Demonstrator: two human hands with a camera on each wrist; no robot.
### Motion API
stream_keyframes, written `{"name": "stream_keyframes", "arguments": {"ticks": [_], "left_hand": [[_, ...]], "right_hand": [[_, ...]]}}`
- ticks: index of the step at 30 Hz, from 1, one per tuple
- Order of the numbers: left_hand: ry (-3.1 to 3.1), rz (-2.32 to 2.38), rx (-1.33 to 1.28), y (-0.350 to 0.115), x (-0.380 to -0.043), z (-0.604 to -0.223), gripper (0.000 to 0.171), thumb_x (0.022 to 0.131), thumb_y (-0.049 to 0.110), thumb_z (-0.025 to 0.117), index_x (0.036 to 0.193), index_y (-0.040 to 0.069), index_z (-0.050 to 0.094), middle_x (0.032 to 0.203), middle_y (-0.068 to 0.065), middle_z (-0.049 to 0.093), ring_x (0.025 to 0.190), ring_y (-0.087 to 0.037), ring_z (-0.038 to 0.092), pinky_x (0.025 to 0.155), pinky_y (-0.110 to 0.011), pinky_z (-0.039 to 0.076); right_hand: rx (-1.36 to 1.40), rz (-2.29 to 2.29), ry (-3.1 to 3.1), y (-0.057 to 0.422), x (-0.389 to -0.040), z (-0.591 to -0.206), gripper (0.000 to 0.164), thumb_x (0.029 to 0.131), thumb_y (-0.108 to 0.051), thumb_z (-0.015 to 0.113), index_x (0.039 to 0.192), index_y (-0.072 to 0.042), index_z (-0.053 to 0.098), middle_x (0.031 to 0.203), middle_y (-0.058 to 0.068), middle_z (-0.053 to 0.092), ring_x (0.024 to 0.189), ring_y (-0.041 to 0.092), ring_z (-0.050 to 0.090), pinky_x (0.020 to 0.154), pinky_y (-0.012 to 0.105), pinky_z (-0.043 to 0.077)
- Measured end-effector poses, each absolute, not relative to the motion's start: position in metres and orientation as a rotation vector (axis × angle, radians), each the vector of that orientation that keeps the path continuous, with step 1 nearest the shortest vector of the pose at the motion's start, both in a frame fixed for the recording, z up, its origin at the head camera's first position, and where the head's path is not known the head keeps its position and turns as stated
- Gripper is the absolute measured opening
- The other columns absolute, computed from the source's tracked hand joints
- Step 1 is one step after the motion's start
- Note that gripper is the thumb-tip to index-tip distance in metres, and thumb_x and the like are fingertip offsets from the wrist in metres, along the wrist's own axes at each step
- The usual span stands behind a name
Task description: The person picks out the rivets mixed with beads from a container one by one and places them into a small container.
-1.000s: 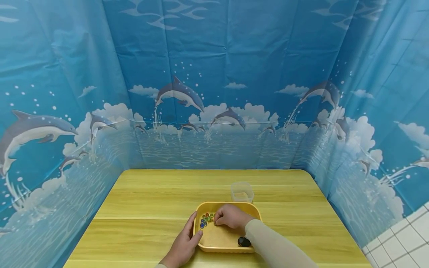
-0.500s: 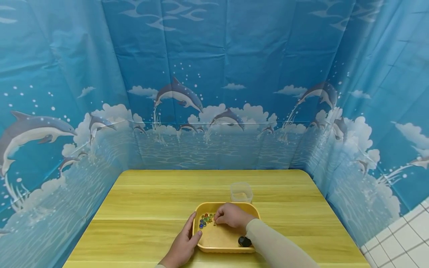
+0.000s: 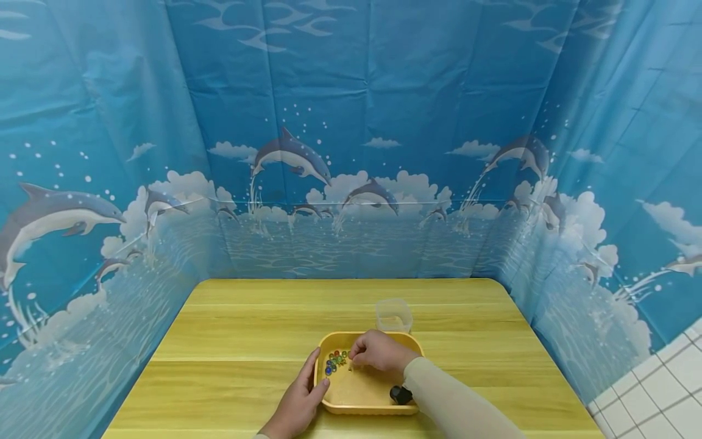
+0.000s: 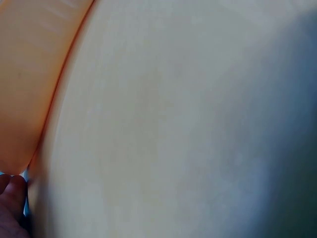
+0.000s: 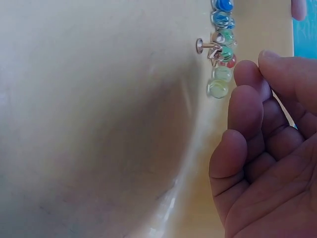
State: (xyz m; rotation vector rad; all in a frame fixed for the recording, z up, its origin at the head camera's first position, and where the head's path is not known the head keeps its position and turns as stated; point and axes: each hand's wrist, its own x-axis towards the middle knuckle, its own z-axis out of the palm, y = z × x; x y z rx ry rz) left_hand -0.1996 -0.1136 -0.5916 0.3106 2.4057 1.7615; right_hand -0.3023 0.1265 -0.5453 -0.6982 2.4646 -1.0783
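My left hand (image 3: 298, 402) grips the left side of a yellow tray (image 3: 362, 410), thumb over the rim and fingers along the outer wall. In the left wrist view only its fingertips (image 4: 12, 198) show, beside an orange wall. Inside the tray, glass marbles (image 3: 336, 360) cluster at the left: blue, green, red, yellowish. Gold thumbtacks (image 5: 200, 46) lie among them. Just right of the cluster, my right hand (image 3: 378, 350) is low over the tray, its thumb and index fingertip together. I cannot tell whether a small thing sits between them.
A clear plastic box (image 3: 393, 316) stands behind the tray on the yellow wood-grain table (image 3: 247, 341). Something black (image 3: 401, 395) shows at the right sleeve, over the tray's front right corner. A blue dolphin-print curtain (image 3: 351, 152) encloses the far side.
My right fingers have lifted slightly, and a small gold thumbtack below them shows more clearly. The left hand keeps its hold on the tray. The head view has shifted a little.
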Motion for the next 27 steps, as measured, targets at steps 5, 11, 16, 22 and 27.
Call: {"name": "stream_keyframes", "arguments": {"ticks": [5, 11, 16, 22, 27], "left_hand": [[2.416, 1.755, 0.32, -0.114, -0.2, -0.591, 0.071, 0.112, 0.029, 0.052, 0.171, 0.022, 0.012, 0.175, -0.02, 0.013, 0.16, -0.04, 0.024, 0.123, -0.047, 0.031], [2.399, 1.771, 0.333, -0.114, -0.199, -0.591, 0.071, 0.113, 0.028, 0.052, 0.171, 0.021, 0.011, 0.176, -0.021, 0.012, 0.16, -0.041, 0.022, 0.123, -0.048, 0.03], [2.394, 1.769, 0.331, -0.114, -0.199, -0.591, 0.072, 0.113, 0.029, 0.051, 0.171, 0.022, 0.011, 0.176, -0.02, 0.011, 0.16, -0.04, 0.022, 0.123, -0.048, 0.03], [2.401, 1.761, 0.341, -0.114, -0.199, -0.59, 0.071, 0.113, 0.03, 0.051, 0.171, 0.02, 0.011, 0.176, -0.022, 0.01, 0.16, -0.041, 0.02, 0.124, -0.046, 0.029], [2.422, 1.728, 0.315, -0.114, -0.199, -0.592, 0.071, 0.113, 0.033, 0.051, 0.171, 0.023, 0.011, 0.176, -0.019, 0.011, 0.161, -0.038, 0.02, 0.124, -0.04, 0.029]], "right_hand": [[-0.696, -1.073, 2.462, 0.127, -0.302, -0.543, 0.007, 0.098, -0.012, 0.074, 0.097, -0.012, 0.081, 0.088, -0.008, 0.074, 0.072, 0.01, 0.059, 0.062, 0.027, 0.049], [-0.702, -1.083, 2.468, 0.128, -0.3, -0.538, 0.008, 0.098, -0.011, 0.074, 0.098, -0.01, 0.082, 0.09, -0.006, 0.076, 0.072, 0.011, 0.061, 0.062, 0.028, 0.051], [-0.7, -1.077, 2.483, 0.129, -0.3, -0.535, 0.008, 0.097, -0.013, 0.074, 0.099, -0.01, 0.082, 0.09, -0.007, 0.076, 0.075, 0.011, 0.062, 0.063, 0.028, 0.052], [-0.693, -1.069, 2.504, 0.13, -0.299, -0.529, 0.009, 0.098, -0.015, 0.074, 0.1, -0.01, 0.082, 0.09, -0.009, 0.075, 0.075, 0.01, 0.06, 0.065, 0.028, 0.051], [-0.686, -1.076, 2.526, 0.131, -0.299, -0.523, 0.011, 0.099, -0.016, 0.073, 0.102, -0.009, 0.081, 0.092, -0.007, 0.075, 0.08, 0.009, 0.062, 0.069, 0.028, 0.053]]}}
